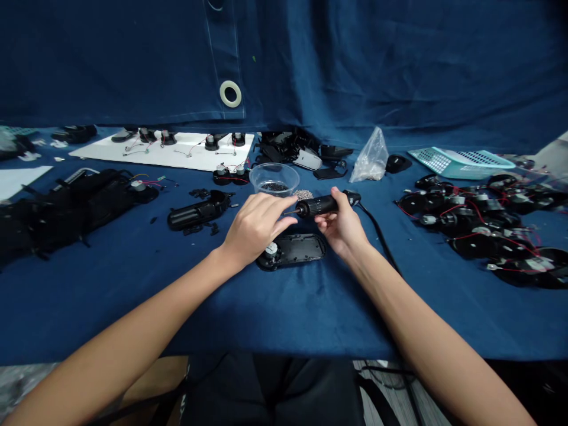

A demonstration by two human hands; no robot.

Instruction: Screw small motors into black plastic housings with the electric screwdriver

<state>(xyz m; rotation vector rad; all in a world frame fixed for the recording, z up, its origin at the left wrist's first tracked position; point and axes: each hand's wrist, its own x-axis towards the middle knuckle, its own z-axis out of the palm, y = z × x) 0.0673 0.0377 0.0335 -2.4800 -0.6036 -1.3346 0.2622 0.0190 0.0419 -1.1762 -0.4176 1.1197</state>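
- A blue cloth-covered table [284,319] spans the scene, backed by a hanging blue curtain [355,71].
- Far left of the hands, a heap of black plastic housings [66,207] sits well aside, leaving room around the hands.
- Far right of the hands, black wired discs [479,236] with red leads are massed together, likewise apart.
- The right hand [341,228] is closed around a black corded electric screwdriver [322,206], its grip steadying the body while the cord trails clear towards the person's right.
- The left hand [255,228] curls narrowly beside the tool's bit; any contact is hard to tell from this view.
- Just below the hands, a black plastic housing shell [290,251] lies open-side up, within easy reach.
- Just beyond the hands, a clear plastic bowl [274,180] keeps small dark screws [274,187] contained.
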